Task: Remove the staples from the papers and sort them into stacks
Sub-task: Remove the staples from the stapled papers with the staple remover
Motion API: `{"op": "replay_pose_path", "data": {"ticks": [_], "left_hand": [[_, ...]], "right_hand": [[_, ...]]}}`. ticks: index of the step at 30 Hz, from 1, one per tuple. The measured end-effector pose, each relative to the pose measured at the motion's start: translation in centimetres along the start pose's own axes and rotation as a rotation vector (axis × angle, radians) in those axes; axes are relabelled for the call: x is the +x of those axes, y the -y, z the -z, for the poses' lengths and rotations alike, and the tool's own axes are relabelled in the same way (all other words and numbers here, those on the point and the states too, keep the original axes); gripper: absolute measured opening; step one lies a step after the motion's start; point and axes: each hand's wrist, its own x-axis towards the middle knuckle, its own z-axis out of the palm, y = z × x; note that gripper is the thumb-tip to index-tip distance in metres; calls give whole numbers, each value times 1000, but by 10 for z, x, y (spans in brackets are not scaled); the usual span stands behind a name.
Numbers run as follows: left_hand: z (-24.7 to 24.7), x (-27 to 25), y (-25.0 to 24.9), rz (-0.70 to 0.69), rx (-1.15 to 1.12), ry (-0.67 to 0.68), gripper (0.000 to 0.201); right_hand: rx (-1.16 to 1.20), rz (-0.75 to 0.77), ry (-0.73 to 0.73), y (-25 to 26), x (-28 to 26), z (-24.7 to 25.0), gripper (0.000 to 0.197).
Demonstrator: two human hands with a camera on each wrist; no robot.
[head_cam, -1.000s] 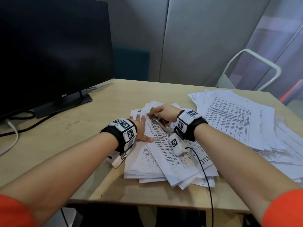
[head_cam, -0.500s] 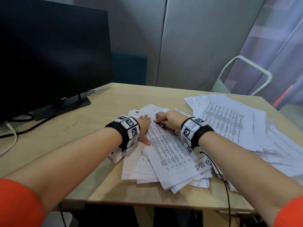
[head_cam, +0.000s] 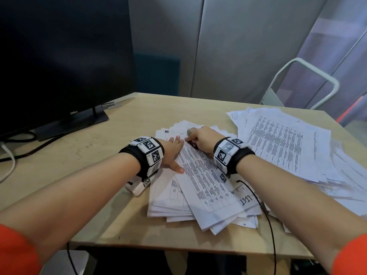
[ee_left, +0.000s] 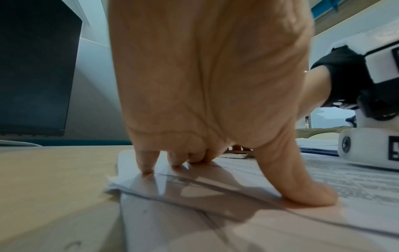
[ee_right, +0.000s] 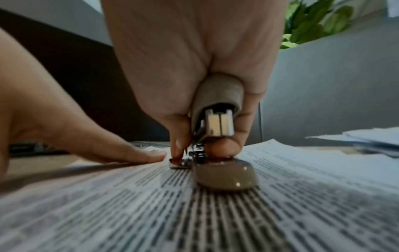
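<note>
A fanned stack of printed papers (head_cam: 208, 187) lies on the wooden table (head_cam: 139, 116). My left hand (head_cam: 172, 150) rests flat on the stack's upper left part, with fingers and thumb pressed on the sheets (ee_left: 215, 213). My right hand (head_cam: 201, 140) grips a grey-beige stapler (ee_right: 218, 119). The stapler's metal tip touches the top corner of the uppermost printed sheet (ee_right: 194, 213), right beside the left fingertips (ee_right: 151, 156). Only the stapler's grey end (head_cam: 191, 131) shows in the head view. No staple can be made out.
A larger loose pile of printed sheets (head_cam: 282, 143) spreads over the table's right side. A black monitor (head_cam: 59, 56) on its stand fills the back left, with cables trailing left. A white chair frame (head_cam: 303, 80) stands behind the table. A thin cable hangs from my right wrist.
The head view has tilted up. Both hands stay at the sheet's top corner, the left still pressing the papers, the right still holding the stapler there.
</note>
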Motion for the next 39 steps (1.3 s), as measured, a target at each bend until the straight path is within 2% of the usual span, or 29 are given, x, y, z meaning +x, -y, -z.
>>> {"op": "replay_pose_path", "data": {"ticks": [4,7,12,16,20,22,24,27,31,35,37,39], "left_hand": [[0,1,-1,10,31,5,122],[3,-2,-4,24,39,17,121],[3,-8,-4,38,-8,26,121],[2,-15,-6,43,-22,-3,119],[-3,-21,-6,42,-43,-32,116],[-5,-23,-5,37,-68,-72,117],[-6,-24,-4,25,-116,-117,119],[-4,-26,-4,29,-137,-124,120],[-5,-28,-6,38,-103,-83,110],[-3,-30,-11,37,5,-61,103],[1,-32,-13,33,-86,-73,100],[6,-35,-6,21,-336,-178,85]], "right_hand": [[171,-64,-3,-6,1,6,36],[434,-172,-44,-8,1,8,32],[660,-247,-30,-5,-5,8,31],[944,-348,-77,0,-12,3,32],[1023,-397,-124,9,-22,-1,31],[964,-397,-181,15,-25,-5,32],[735,-340,-255,20,-27,-7,32],[424,-237,-281,26,-32,-6,31],[233,-246,-280,30,-41,-8,33],[205,-199,-482,41,-48,33,41],[120,-129,-376,41,-51,62,41],[3,-56,-227,41,-56,75,43]]}}
